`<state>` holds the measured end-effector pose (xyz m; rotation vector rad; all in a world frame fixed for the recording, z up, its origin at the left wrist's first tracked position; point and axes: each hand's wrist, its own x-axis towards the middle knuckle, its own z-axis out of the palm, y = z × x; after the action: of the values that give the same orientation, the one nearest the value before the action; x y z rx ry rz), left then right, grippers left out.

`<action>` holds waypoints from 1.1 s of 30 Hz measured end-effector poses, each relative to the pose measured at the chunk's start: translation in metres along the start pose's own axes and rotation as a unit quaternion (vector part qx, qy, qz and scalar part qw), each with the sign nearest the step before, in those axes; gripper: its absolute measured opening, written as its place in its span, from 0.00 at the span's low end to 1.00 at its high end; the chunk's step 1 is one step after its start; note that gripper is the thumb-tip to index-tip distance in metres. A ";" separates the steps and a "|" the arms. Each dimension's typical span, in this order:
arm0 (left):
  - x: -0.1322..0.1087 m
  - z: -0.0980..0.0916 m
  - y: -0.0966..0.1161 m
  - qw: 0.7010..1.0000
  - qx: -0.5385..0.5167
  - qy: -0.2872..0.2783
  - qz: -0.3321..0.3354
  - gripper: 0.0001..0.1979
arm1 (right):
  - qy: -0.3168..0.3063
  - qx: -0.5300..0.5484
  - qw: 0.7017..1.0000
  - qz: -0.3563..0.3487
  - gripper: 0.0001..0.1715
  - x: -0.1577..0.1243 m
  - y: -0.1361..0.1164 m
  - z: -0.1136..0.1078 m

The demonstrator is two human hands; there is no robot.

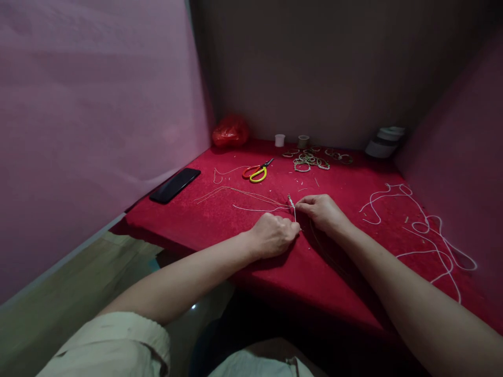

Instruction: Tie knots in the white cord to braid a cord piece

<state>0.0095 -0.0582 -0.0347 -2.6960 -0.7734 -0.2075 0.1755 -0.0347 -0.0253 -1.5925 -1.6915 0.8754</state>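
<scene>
A short braided piece of cord (291, 201) stands up from the red cloth between my hands, pale strands running off it. My left hand (276, 234) is closed at the table's near side, gripping the lower end of a white cord (295, 214) pulled taut from the braid. At the braid's right side, my right hand (323, 210) pinches cord strands between thumb and fingertips. Thin tan strands (251, 194) and a white strand (255, 210) trail left over the cloth. Darker strands hang below my right hand.
Scissors (258, 173) with red and yellow handles lie beyond my hands. A black phone (175, 185) is at left. Finished-looking cord loops (308, 159), two small cups (280, 140), a red plastic bag (230, 131) and a jar (385, 142) stand behind. Loose white cord (432, 235) sprawls at right.
</scene>
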 end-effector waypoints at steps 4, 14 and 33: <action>-0.005 -0.005 0.013 0.998 -0.004 0.018 0.052 0.12 | 0.005 0.006 1.000 0.000 0.13 -0.002 -0.001 0.000; -0.005 -0.063 0.002 0.984 -0.160 0.069 -0.024 0.17 | -0.044 0.055 0.997 -0.014 0.15 -0.001 0.005 0.000; 0.014 -0.003 -0.085 0.904 -0.406 -0.048 -0.129 0.06 | -0.031 -0.061 0.996 -0.063 0.14 -0.006 -0.001 -0.005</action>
<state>-0.0245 0.0155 -0.0059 -3.3731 -1.3098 -0.5738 0.1789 -0.0408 -0.0215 -1.5324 -1.8998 0.7786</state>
